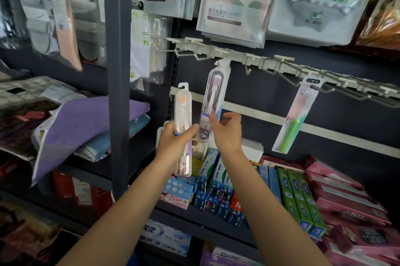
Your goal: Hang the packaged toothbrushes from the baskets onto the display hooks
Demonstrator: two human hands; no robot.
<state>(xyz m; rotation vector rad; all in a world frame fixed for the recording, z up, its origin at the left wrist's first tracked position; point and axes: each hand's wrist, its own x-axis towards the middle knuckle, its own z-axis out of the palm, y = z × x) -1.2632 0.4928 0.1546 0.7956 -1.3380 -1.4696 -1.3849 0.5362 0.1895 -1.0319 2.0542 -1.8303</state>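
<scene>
While hooked, purple toothbrush pack (213,96) in right grip (225,133)

Hook rail (255,60) above boxed shelf (216,220), one toothbrush pack (214,101) hanging on it (another (292,118) further right), towels (91,122) left.

Even indoor light, glare on hanging plastic packs (233,1), blurred warped edges, centre sharp

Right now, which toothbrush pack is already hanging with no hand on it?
The green pack, hanging alone on a hook to the right. The orange pack is in the left hand; the right hand holds the purple pack at the rail.
</scene>
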